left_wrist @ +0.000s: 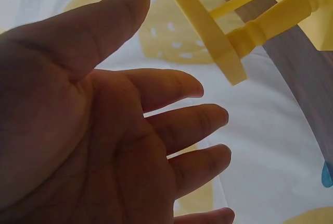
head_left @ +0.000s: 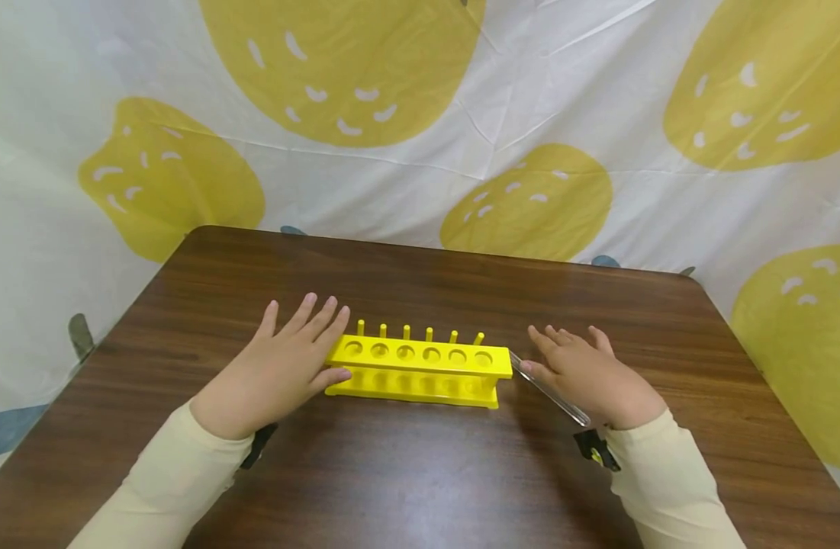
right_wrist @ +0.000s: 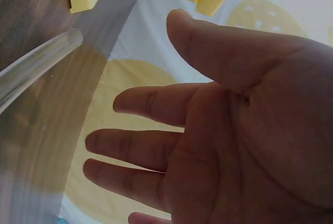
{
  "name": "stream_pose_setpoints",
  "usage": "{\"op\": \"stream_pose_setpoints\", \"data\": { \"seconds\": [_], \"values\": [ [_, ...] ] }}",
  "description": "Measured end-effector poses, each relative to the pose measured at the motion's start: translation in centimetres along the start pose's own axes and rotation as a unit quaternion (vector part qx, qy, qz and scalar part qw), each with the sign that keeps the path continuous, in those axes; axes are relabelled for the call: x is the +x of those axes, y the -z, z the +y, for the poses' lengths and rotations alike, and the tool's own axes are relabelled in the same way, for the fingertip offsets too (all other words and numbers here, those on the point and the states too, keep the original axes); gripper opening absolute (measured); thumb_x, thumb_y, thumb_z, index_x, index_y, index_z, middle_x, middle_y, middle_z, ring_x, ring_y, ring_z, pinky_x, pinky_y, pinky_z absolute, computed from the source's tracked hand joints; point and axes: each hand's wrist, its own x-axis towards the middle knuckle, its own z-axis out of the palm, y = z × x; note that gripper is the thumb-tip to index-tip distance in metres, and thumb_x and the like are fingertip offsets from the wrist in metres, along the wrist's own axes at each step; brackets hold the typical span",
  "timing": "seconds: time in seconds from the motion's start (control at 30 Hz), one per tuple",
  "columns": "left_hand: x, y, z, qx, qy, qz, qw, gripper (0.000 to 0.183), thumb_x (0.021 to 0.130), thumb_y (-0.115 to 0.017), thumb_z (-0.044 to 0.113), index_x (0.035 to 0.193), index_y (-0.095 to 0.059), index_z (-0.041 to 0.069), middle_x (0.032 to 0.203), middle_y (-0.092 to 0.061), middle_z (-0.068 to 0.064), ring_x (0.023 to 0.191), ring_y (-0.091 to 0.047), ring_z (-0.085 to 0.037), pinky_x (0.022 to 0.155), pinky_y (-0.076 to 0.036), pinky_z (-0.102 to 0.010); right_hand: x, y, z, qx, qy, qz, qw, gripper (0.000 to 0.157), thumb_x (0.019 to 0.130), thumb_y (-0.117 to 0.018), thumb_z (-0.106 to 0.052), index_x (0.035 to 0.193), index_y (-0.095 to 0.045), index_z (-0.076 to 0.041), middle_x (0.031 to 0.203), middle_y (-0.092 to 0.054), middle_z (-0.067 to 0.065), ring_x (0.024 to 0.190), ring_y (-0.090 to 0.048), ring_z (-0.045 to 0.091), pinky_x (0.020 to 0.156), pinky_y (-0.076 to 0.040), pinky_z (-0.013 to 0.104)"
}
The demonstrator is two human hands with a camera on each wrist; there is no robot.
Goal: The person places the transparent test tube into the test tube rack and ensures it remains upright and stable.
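A yellow test tube rack (head_left: 420,368) stands upright in the middle of the table, with a row of round holes along its top and several pegs behind them. Its holes hold nothing that I can see. At its left end is my left hand (head_left: 278,375), fingers spread and palm bare; in the left wrist view the fingers are apart from the rack (left_wrist: 210,39). Just right of the rack lies a clear test tube (head_left: 562,404), slanting toward me. My right hand (head_left: 587,375) hovers over and beside it with extended fingers, and the right wrist view shows the tube (right_wrist: 39,65) untouched.
Dark brown wood-grain table (head_left: 420,488) lies under everything, its far edge close to a hanging white cloth (head_left: 365,191) with yellow fruit prints. Dark wrist devices (head_left: 597,450) sit under the cream sleeves (head_left: 667,473).
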Motion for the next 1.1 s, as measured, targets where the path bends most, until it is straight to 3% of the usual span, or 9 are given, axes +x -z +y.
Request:
{"op": "stream_pose_setpoints", "data": {
  "seconds": [0.33,0.63,0.73,0.87,1.1],
  "values": [
    [0.1,-0.3,0.0,0.012,-0.017,-0.004,0.9998,0.071,0.103,-0.06,0.043,0.156,-0.04,0.0,0.16,-0.041,-0.019,0.149,-0.032,-0.043,0.114,-0.022,-0.075,1.3,-1.1,0.3,-0.032,-0.007,-0.032,0.999,0.063,0.105,-0.059,-0.038,0.146,-0.051,0.008,0.144,-0.056,0.027,0.134,-0.053,0.044,0.1,-0.029,0.06],
    [0.2,-0.4,-0.1,-0.004,-0.018,-0.011,0.9998,0.065,0.103,-0.064,0.035,0.154,-0.044,0.0,0.157,-0.046,-0.016,0.147,-0.038,-0.042,0.112,-0.026,-0.074,1.8,-1.8,0.4,-0.057,0.011,-0.018,0.998,0.046,0.098,-0.071,-0.037,0.124,-0.07,0.001,0.109,-0.075,0.011,0.098,-0.068,0.028,0.093,-0.032,0.06],
    [0.4,-0.6,-0.1,0.001,-0.019,-0.004,0.9998,0.063,0.102,-0.066,0.032,0.153,-0.046,0.0,0.155,-0.049,-0.016,0.145,-0.041,-0.042,0.111,-0.029,-0.074,2.1,-2.1,0.5,-0.064,0.012,0.006,0.998,0.033,0.097,-0.073,-0.036,0.109,-0.074,-0.005,0.095,-0.073,0.002,0.086,-0.064,0.02,0.092,-0.033,0.058],
    [0.7,-0.9,-0.1,0.01,-0.016,0.009,0.9998,0.061,0.1,-0.069,0.028,0.15,-0.05,0.001,0.151,-0.053,-0.016,0.142,-0.045,-0.041,0.11,-0.032,-0.073,2.5,-2.5,0.6,-0.08,0.013,0.033,0.996,0.023,0.095,-0.076,-0.033,0.086,-0.068,-0.014,0.077,-0.062,-0.005,0.075,-0.054,0.015,0.092,-0.033,0.057],
    [1.2,-1.1,0.3,0.033,-0.013,0.029,0.9989,0.056,0.096,-0.074,0.024,0.144,-0.057,0.001,0.145,-0.06,-0.015,0.138,-0.052,-0.04,0.108,-0.039,-0.069,2.8,-3.2,0.6,-0.093,0.021,0.082,0.992,0.023,0.088,-0.083,-0.025,0.077,-0.064,-0.017,0.066,-0.056,-0.008,0.068,-0.054,0.013,0.09,-0.035,0.057]
  ]
}}
